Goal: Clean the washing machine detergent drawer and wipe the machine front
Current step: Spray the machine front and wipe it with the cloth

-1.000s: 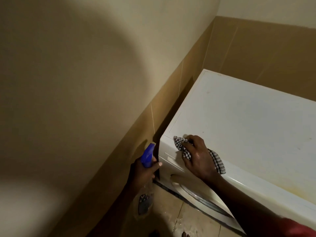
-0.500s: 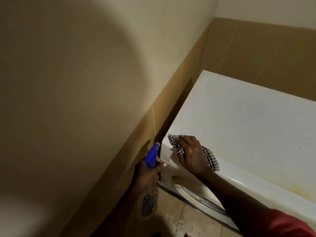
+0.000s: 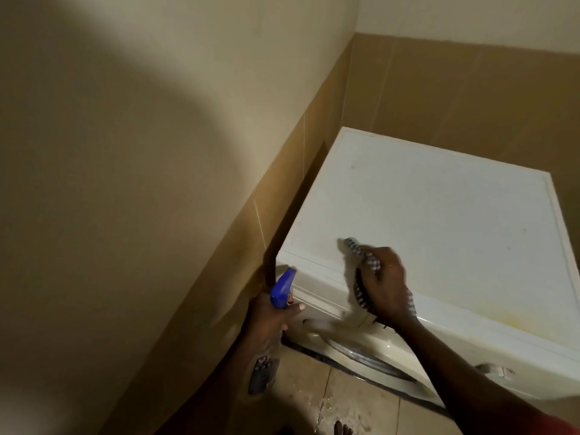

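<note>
Pressing the checked cloth (image 3: 353, 246) to the washing machine's (image 3: 439, 215) top front edge, just above the detergent drawer (image 3: 317, 301), the right grip (image 3: 387, 284) was curled round it. The left grip (image 3: 270, 321) clasped the spray bottle (image 3: 282, 288). Overlapping downward strokes would likely clean best.

No text, brand or number can be read. The bottle (image 3: 281, 290) carries a dark label (image 3: 262, 375) with some light marks, but it is too blurred to read. The washer (image 3: 439, 230) front is seen at a steep angle, and any marking there cannot be made out.
</note>
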